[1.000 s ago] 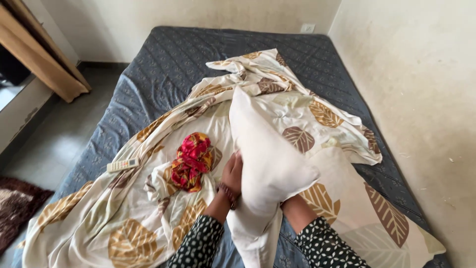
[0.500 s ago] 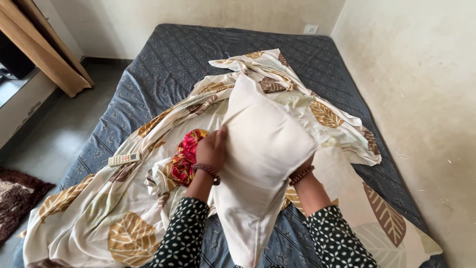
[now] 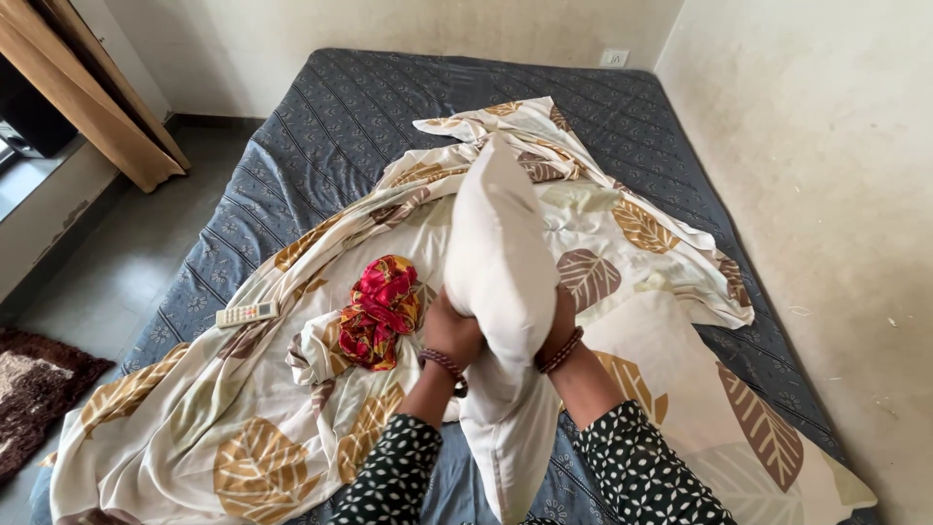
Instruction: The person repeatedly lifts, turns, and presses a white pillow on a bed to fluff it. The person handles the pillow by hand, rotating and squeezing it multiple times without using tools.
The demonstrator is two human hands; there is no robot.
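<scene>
I hold a cream pillow (image 3: 501, 253) upright in front of me, partly inside a loose white pillowcase (image 3: 510, 447) that hangs down between my arms. My left hand (image 3: 450, 333) presses the pillow's left side and my right hand (image 3: 562, 326) presses its right side, squeezing it narrow. Both wrists wear bead bracelets, and my sleeves are dark with white dots. Beneath lies a cream bedsheet with brown leaf prints (image 3: 272, 418), spread rumpled over the mattress.
A bundle of red and yellow cloth (image 3: 379, 311) lies on the sheet left of my hands. A white remote control (image 3: 245, 313) rests near the grey mattress's (image 3: 340, 107) left edge. A wall runs along the right, a tan curtain (image 3: 87, 107) and dark rug (image 3: 34, 389) are at left.
The pillow, held broad and tilted half a second ago, is now squeezed narrow and upright between both hands. My hands have come closer together on it.
</scene>
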